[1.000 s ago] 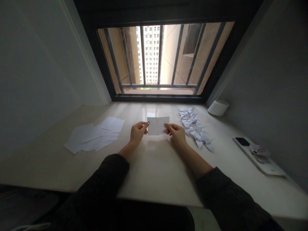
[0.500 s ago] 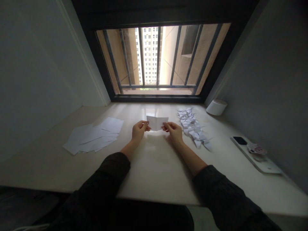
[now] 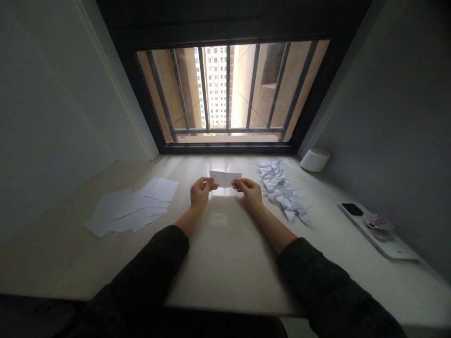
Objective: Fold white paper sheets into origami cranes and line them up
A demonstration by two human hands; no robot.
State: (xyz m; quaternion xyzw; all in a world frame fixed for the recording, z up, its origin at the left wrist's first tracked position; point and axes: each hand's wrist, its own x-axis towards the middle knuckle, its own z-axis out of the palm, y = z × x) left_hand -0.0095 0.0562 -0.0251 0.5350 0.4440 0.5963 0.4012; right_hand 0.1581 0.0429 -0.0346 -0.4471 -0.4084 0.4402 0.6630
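Observation:
A small white sheet of paper [image 3: 224,178] with a crease down its middle is held up over the sill between my two hands. My left hand [image 3: 200,191] pinches its left edge between thumb and fingers. At the right edge, my right hand [image 3: 251,190] grips it the same way. To the right of that hand lies a cluster of folded paper cranes [image 3: 280,188] with pointed tips. Off to the left, several flat white paper sheets [image 3: 141,204] overlap in a loose spread.
The pale windowsill counter [image 3: 218,263] runs up to a dark-framed, barred window [image 3: 225,149]. A white cylindrical object [image 3: 314,160] stands at the right wall. Nearer on the right lies a white phone [image 3: 394,249] with a round decorated grip [image 3: 378,222].
The view has tipped and shifted slightly, so the scene sits a little lower and to the left. Both hands still hold the creased paper, which looks slightly flatter.

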